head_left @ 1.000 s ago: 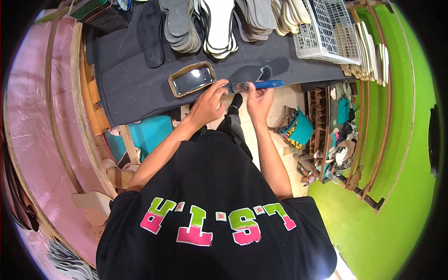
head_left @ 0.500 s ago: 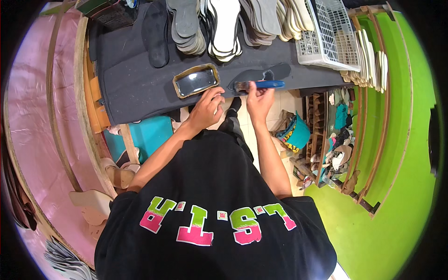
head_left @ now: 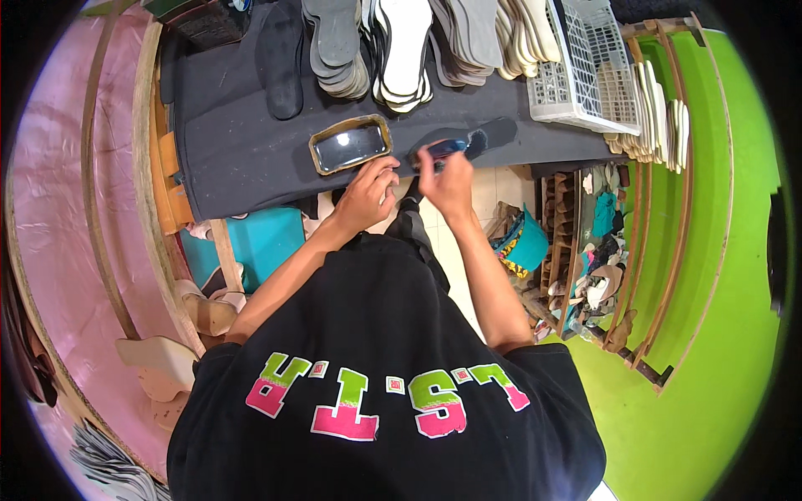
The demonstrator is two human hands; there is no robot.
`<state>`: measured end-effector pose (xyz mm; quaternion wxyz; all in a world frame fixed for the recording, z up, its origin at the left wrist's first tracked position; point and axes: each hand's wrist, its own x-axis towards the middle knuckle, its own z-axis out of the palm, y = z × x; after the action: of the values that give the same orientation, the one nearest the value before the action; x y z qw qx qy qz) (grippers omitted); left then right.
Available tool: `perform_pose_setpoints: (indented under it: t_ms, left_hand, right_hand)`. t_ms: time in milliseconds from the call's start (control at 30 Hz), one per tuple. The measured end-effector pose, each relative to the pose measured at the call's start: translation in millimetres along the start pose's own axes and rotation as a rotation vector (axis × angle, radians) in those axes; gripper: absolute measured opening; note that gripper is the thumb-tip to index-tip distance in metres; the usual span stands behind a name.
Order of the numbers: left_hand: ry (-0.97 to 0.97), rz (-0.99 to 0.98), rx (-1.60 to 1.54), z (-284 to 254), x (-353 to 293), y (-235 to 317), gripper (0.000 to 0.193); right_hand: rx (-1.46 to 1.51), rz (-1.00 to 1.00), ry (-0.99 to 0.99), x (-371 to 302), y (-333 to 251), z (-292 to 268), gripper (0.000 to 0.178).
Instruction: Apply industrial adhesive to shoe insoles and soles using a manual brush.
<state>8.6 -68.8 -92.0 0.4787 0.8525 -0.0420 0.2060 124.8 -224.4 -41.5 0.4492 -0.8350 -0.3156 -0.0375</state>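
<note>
My right hand grips a paintbrush by its blue handle, over a dark, sole-shaped piece lying along the table's front edge. A whitish wet patch shows near the middle of that piece. The brush's bristles are mostly hidden by my hand. To its left, my left hand rests at the table edge with loosely bent, parted fingers and nothing visible in them. Its fingertips are by the lower right corner of a rectangular tub with a crusted brownish rim and shiny dark contents.
Stacks of grey soles, white soles and cream soles line the back of the dark-covered table. A single black sole lies left of them. A white plastic crate stands at the right; a cluttered rack is below.
My right hand has moved left with the paintbrush and turned, so the handle is now shorter in view and partly covered. My left hand has barely moved.
</note>
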Motion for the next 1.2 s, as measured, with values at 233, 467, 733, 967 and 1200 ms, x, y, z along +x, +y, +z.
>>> perform_pose_setpoints:
  t_ms: [233,467,733,967,1200]
  left_hand:
    - [0.011,-0.014,-0.011,3.3,-0.1,2.4,0.022]
    - [0.02,-0.027,-0.004,1.9,-1.8,1.6,0.021]
    - [0.055,-0.027,-0.008,7.0,-2.6,1.4,0.02]
    - [-0.06,0.02,0.057,2.6,-2.0,8.9,0.037]
    - [-0.108,-0.005,0.152,4.3,-0.7,11.2,0.057]
  right_hand:
    - [-0.02,-0.135,-0.036,7.8,3.0,-3.8,0.02]
    - [-0.025,-0.159,-0.126,18.7,5.3,-1.8,0.02]
    - [-0.007,-0.203,-0.231,26.6,0.8,-2.8,0.021]
    - [-0.07,-0.068,0.003,39.2,25.4,-10.1,0.018]
    - [-0.173,0.093,0.166,56.9,31.4,-22.6,0.02]
